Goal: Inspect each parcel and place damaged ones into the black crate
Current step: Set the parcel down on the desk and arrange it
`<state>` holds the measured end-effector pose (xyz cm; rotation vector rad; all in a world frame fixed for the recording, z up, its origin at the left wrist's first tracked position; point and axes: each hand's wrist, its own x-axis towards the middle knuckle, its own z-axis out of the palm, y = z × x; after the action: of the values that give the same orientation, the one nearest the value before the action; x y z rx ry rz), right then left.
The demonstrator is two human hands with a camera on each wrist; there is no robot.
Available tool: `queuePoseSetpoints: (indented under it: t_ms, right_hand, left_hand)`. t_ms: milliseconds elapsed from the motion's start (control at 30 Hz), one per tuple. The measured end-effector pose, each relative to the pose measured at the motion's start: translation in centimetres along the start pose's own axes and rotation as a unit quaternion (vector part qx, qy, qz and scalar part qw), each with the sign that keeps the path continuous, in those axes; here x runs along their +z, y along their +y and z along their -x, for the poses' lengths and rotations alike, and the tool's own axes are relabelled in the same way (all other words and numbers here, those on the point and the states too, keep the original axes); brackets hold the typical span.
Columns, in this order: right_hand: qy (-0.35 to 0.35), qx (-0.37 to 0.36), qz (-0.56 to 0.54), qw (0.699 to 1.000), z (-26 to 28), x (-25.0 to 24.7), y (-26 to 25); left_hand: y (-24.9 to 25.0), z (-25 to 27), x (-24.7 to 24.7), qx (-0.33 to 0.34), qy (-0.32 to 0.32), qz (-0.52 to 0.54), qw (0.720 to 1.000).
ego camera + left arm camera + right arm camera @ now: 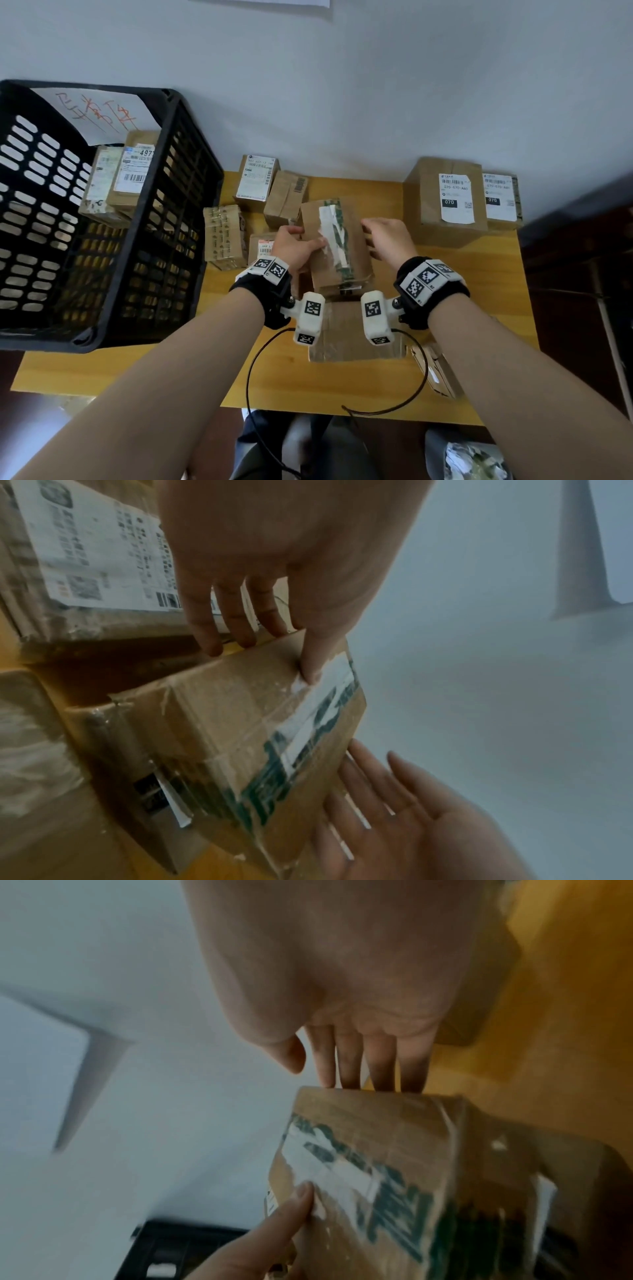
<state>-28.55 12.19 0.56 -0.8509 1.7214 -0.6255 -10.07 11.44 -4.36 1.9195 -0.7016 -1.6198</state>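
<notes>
A brown cardboard parcel [337, 246] with torn white and green tape is held up over the middle of the table. My left hand [305, 236] grips its left side, with the thumb [310, 669] pressed on the white tape and the fingers [205, 631] wrapped down the side face. My right hand [371, 240] is at the parcel's right side with straight fingers [369, 1066] whose tips touch its edge [377, 1096]. One end of the parcel [161, 796] looks torn open. The black crate [191, 154] stands at the left and holds a few labelled parcels [126, 178].
Small parcels [255, 178] [286, 195] [224, 236] lie behind and left of the held one. Two large labelled boxes [445, 198] stand at the right rear. A flat taped box [346, 339] lies under my wrists on the wooden table [137, 373]. A wall runs behind.
</notes>
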Motion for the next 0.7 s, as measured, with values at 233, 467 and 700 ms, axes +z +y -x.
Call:
queuePoseSetpoints:
  t_ms: [233, 467, 700]
  right_hand:
    - [-0.095, -0.129, 0.211, 0.964, 1.6, 0.8, -3.5]
    - [-0.119, -0.073, 0.423, 0.895, 0.0, 2.9, -2.5]
    - [-0.108, -0.085, 0.424, 0.895, -1.0, 3.1, -2.1]
  left_hand:
    - [0.4, 0.3, -0.7, -0.012, -0.021, -0.026, 0.999]
    - [0.8, 0.3, -0.8, -0.038, -0.062, -0.052, 0.996]
    - [1.0, 0.1, -0.8, -0.058, -0.064, -0.062, 0.994]
